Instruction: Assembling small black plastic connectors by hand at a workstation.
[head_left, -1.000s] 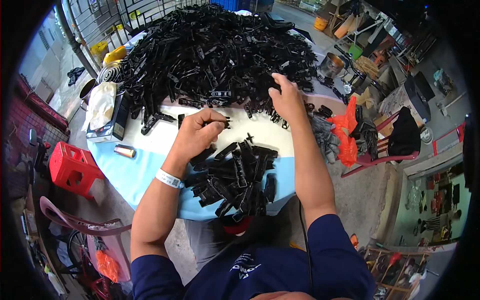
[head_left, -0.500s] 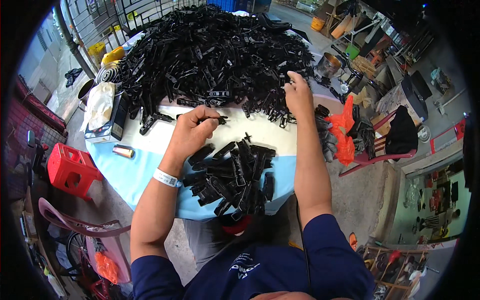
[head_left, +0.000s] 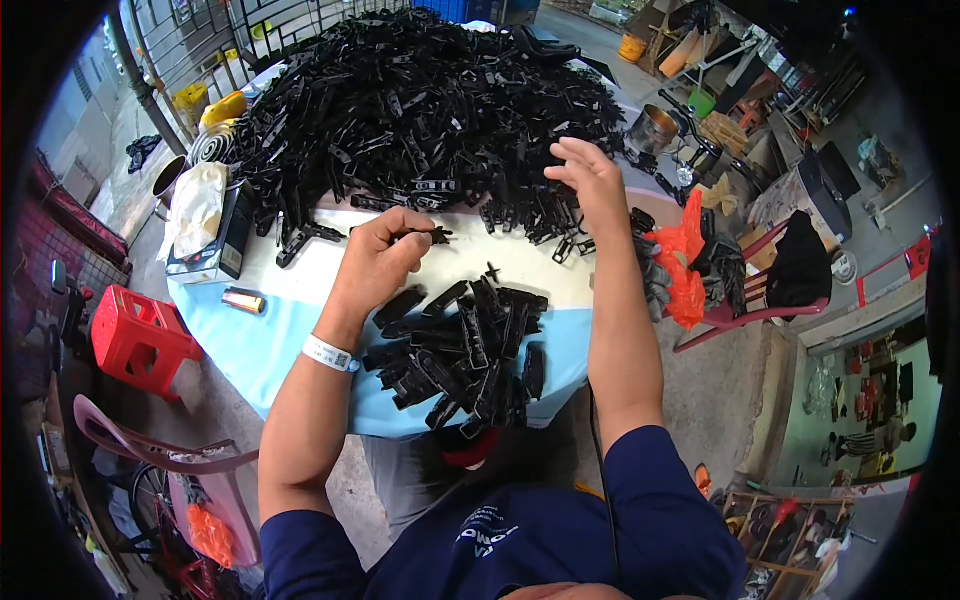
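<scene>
Right hand (head_left: 597,192) straighter-fingered than before, left hand (head_left: 385,255) tight around black piece (head_left: 441,236).

Black parts (head_left: 430,110) heaped on 1 table (head_left: 268,338) suggest a workshop (cluttered).

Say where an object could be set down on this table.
Bare: cream cloth between the loose black piece and the right forearm; blue cloth between the small cylinder and the left forearm. Crowded: the far half, under the large black pile, and the near middle, under the smaller pile.
</scene>
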